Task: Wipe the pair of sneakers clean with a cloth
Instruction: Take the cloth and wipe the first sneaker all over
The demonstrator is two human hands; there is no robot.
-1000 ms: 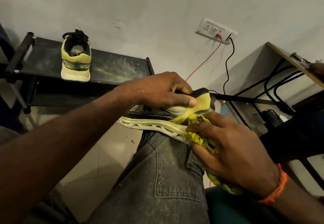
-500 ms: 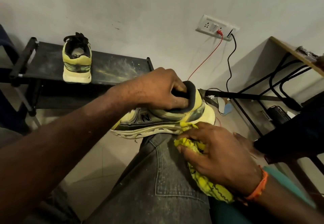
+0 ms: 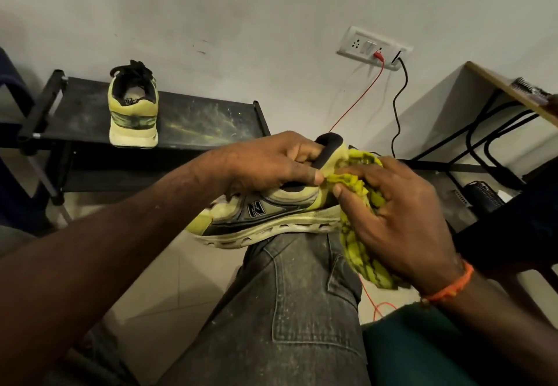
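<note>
A yellow-green and grey sneaker (image 3: 265, 213) lies sole-down across my knee, toe to the left and heel to the right. My left hand (image 3: 271, 162) grips it at the collar, fingers curled into the opening. My right hand (image 3: 395, 219) holds a crumpled yellow cloth (image 3: 359, 234) with black marks and presses it against the heel. The cloth's tail hangs down under my right palm. The second sneaker (image 3: 133, 108) stands upright on a black low rack (image 3: 205, 123) at the back left, heel toward me.
My grey jeans leg (image 3: 290, 310) fills the lower middle. A wall socket (image 3: 374, 49) feeds a red cable and a black cable down to the floor. A wooden desk (image 3: 510, 90) on black metal legs stands at the right. Tiled floor lies below.
The sneaker has turned upright on my knee. My right hand has moved up with the cloth from the sole's edge to the heel. The view has shifted slightly.
</note>
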